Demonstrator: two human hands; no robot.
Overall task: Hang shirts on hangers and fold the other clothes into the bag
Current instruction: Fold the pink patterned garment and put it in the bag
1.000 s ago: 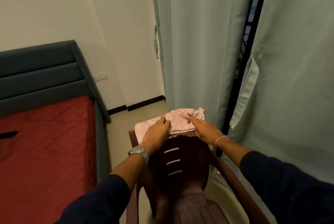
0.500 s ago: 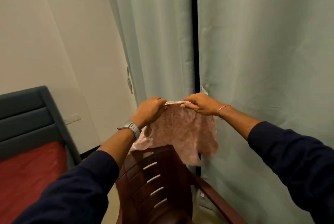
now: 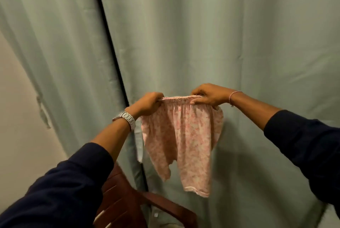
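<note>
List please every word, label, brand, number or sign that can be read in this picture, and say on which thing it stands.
None can be read.
The wristwatch shows only its metal band, no dial or brand.
The pink shorts, held up by the left hand and right hand, carry a printed pattern, no letters.

Shorts hang between the left hand and right hand, in front of the curtains. Chair sits below, off to the left.

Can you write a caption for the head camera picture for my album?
Left hand and right hand hold small pink floral shorts up by the waistband.
</note>
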